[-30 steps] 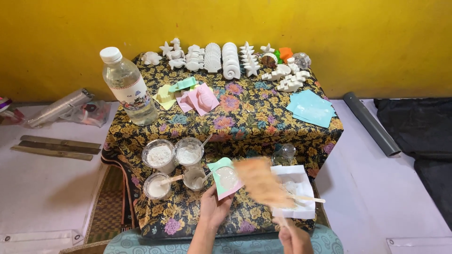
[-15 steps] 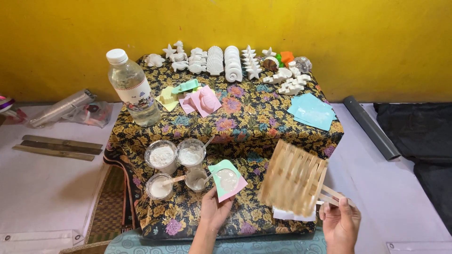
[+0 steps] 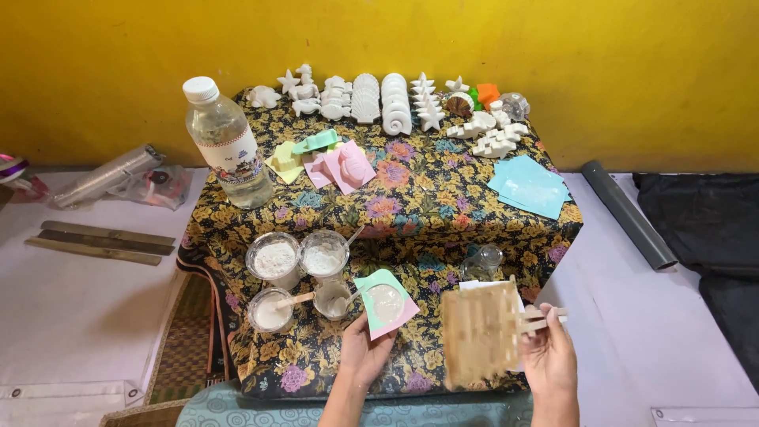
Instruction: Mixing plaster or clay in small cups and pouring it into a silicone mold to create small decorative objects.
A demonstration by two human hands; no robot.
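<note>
Your left hand [image 3: 365, 354] pinches the mould [image 3: 385, 304]; your right hand [image 3: 547, 360] grips the fan [image 3: 480, 334] by its handle.

Well left of both hands lie flat sticks [image 3: 101, 242] on the white surface, with a water bottle [image 3: 228, 144] standing up and to the left of the left hand. Just left of that hand sit four cups [image 3: 299, 277] of white powder and paste, two with stirrers. The left thumb and fingers are pressed onto the near corner of the green-and-pink mould, which is filled with white paste and rests on the floral cloth [image 3: 411, 205]. Just right of it, the right fingers are closed around the stick handle of the slatted wooden fan, held above a white sheet [image 3: 474, 285]. Far beyond both hands, white casts [image 3: 387, 103] line the cloth's back edge.
</note>
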